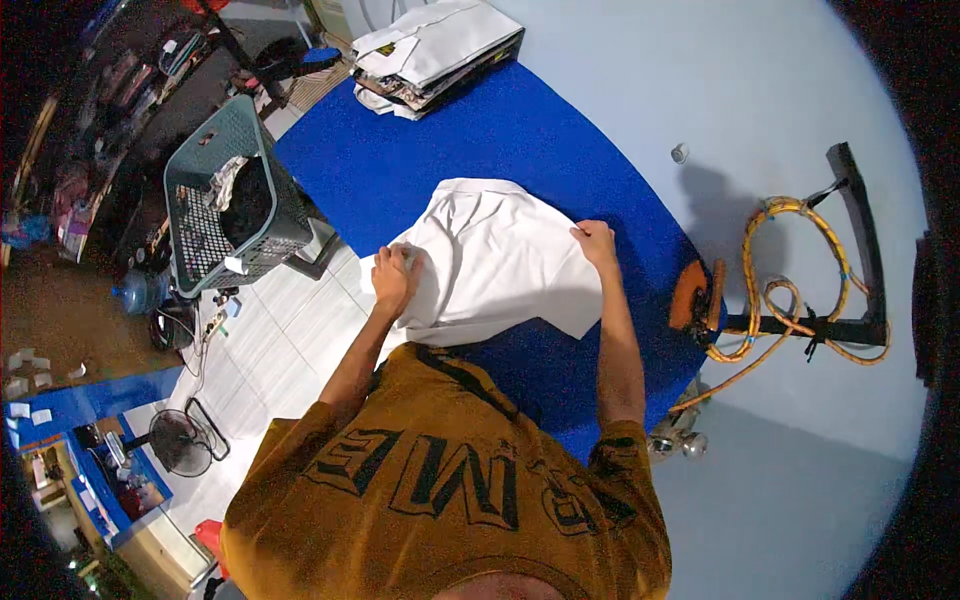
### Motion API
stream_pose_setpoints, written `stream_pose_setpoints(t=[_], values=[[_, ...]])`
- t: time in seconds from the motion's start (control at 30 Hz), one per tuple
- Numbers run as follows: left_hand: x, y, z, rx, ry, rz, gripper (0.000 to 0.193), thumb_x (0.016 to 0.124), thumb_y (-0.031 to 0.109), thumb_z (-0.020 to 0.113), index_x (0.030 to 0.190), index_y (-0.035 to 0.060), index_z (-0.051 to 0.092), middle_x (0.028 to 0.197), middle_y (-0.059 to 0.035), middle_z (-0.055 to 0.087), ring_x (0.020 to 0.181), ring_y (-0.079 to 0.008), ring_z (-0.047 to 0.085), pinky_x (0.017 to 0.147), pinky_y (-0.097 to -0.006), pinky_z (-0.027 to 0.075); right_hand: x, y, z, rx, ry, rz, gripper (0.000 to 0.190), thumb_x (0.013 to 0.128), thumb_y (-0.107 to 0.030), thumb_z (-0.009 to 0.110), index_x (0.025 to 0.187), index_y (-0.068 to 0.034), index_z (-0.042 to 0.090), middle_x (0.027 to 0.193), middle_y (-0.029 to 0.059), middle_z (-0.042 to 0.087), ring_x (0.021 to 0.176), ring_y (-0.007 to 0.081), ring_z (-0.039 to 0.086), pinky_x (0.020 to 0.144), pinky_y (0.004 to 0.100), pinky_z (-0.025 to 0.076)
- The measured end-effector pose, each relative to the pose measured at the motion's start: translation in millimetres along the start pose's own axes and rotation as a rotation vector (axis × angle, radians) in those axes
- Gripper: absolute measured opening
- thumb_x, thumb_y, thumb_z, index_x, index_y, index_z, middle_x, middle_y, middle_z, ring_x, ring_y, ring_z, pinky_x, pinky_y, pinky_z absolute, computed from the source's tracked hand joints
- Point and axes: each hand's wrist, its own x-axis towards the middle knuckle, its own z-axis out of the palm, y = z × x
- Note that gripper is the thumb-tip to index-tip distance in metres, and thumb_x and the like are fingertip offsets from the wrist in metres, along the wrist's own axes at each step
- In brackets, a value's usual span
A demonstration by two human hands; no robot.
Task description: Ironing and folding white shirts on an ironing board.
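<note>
A white collared shirt [495,255] lies creased across the blue-covered table [480,127] in front of me. Its collar side points away from me, and part of its near left edge hangs by the table's rim. My left hand [395,279] grips the fabric at the left side with bent fingers. At the opposite side my right hand [598,241] pinches the shirt's edge between thumb and fingers. A sleeve or flap spreads below that hand over the blue cover.
A stack of folded clothes [435,52] stands at the table's far end. On the left is a grey plastic laundry basket [259,127] with garments inside. An orange iron [688,295] stands at the right edge, beside a wall bracket [862,225] with a looped yellow cord [750,247]. A fan [180,442] stands on the floor.
</note>
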Motion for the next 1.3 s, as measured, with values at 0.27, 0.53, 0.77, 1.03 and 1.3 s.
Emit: stream_pose_setpoints(t=[0.27,0.53,0.77,1.03,1.3], values=[[23,21,5,-0.062,0.213,-0.007,0.040,0.079,0.035,0.067,0.102,0.0044,0.056,0.105,-0.0162,0.052,0.102,-0.0353,0.051,0.082,-0.0484,0.045,-8,-17,-16,0.036,-0.019,0.002,0.020,0.079,-0.023,0.070,0.089,-0.005,0.071,0.079,0.0154,0.068,0.073,0.0286,0.068,0.066,0.0370,0.051],[46,3,2,-0.013,0.209,0.050,0.030,0.078,0.031,0.069,0.092,0.0053,0.062,0.094,-0.0137,0.060,0.093,-0.0326,0.058,0.077,-0.0443,0.047,-5,-43,-44,0.036,0.073,-0.052,0.021,0.082,-0.020,0.070,0.091,0.000,0.068,0.069,0.0126,0.066,0.060,0.0167,0.062,0.061,0.0301,0.049],[84,-19,-160,-0.667,-0.022,-0.026,0.021,0.087,0.022,0.069,0.085,0.0015,0.069,0.077,-0.0006,0.066,0.069,-0.0053,0.055,0.064,-0.0248,0.048,28,-99,-100,0.071,0.255,-0.251,0.020,0.087,-0.015,0.065,0.097,0.002,0.067,0.078,0.0111,0.068,0.070,0.0116,0.061,0.065,0.0268,0.049],[138,39,-423,-0.285,0.343,0.490,0.032,0.091,0.032,0.063,0.109,0.0054,0.066,0.093,-0.0034,0.067,0.085,-0.0127,0.060,0.078,-0.0289,0.048,69,-225,-241,0.274,0.730,-0.403,0.027,0.091,-0.022,0.063,0.105,0.002,0.066,0.095,0.0074,0.068,0.090,0.0135,0.060,0.081,0.0272,0.047],[157,149,-520,-0.288,0.450,0.886,0.036,0.095,0.032,0.056,0.122,0.0067,0.057,0.117,-0.0057,0.060,0.105,-0.0132,0.054,0.094,-0.0284,0.039,-22,-278,-390,0.225,0.976,-0.480,0.035,0.090,-0.028,0.065,0.109,0.002,0.064,0.096,0.0062,0.066,0.091,0.0135,0.057,0.083,0.0251,0.044]])
